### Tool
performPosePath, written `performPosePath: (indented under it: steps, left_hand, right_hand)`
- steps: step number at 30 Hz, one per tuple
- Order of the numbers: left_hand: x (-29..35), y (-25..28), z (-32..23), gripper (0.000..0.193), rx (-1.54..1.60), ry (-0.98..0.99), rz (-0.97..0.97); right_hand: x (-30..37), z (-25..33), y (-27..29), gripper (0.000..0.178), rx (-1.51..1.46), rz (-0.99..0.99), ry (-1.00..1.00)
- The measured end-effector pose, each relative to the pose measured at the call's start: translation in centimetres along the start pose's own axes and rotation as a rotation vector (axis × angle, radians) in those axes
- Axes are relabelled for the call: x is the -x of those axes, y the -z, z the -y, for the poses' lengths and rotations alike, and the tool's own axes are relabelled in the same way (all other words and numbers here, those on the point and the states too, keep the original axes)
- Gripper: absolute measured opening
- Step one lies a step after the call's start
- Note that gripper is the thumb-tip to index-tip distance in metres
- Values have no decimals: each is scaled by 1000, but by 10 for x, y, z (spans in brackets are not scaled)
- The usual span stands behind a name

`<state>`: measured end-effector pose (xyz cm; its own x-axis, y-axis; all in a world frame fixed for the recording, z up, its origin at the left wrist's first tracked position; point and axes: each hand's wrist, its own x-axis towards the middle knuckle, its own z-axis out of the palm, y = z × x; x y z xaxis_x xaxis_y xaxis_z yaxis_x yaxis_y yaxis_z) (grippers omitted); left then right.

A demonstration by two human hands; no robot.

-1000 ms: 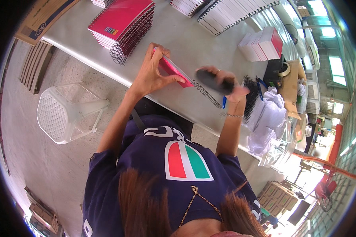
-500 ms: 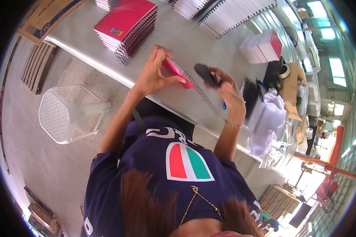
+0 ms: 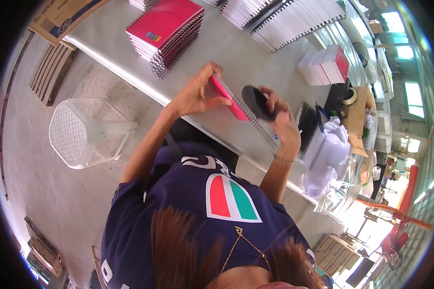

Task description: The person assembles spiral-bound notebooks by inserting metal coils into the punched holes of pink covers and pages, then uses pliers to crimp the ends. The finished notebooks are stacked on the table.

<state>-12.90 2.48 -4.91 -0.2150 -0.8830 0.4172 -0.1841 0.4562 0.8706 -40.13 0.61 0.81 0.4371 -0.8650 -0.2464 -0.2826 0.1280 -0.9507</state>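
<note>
Pink spiral notebook (image 3: 226,94) in left hand (image 3: 195,94), right hand (image 3: 279,120) gripping black tool (image 3: 258,102), notebook stack (image 3: 166,31) nearby

Changes, placed against the pink spiral notebook (image 3: 225,94):

- Right hand (image 3: 279,120): earlier low at the notebook's wire end, now raised beside its upper part, just right of the spine.
- Dark oval tool (image 3: 258,102): earlier laid along the coil, now lifted and tipped, its end close to the pink cover.
- Left hand (image 3: 197,94): grip shifted slightly, thumb across the cover.

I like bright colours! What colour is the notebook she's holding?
Bright pink, with a metal spiral edge; the notebook shows best in the head view.
</note>
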Motion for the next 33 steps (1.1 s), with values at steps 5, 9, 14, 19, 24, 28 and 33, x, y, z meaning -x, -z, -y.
performPosePath:
  steps: [5,9,14,19,24,28,33]
  left_hand:
    - [0,-6,6,61,139,11,5]
    - [-1,-4,4,62,241,59,40]
    - [-3,-2,5,60,251,39,87]
    - [-2,1,7,60,337,35,108]
    - [-2,-3,11,59,319,67,106]
    - [-2,0,14,61,330,63,123]
    - [-4,-1,10,63,357,106,148]
  right_hand:
    - [20,-10,-8,58,-278,114,122]
    - [20,-14,-16,70,-493,96,128]
    - [19,-14,-20,49,-346,-6,184]
    - [4,-6,-23,35,-87,-123,100]
    - [-8,5,-21,33,76,-28,244]
    - [2,4,-22,45,17,16,201]
    - [-2,10,-24,53,-103,-73,204]
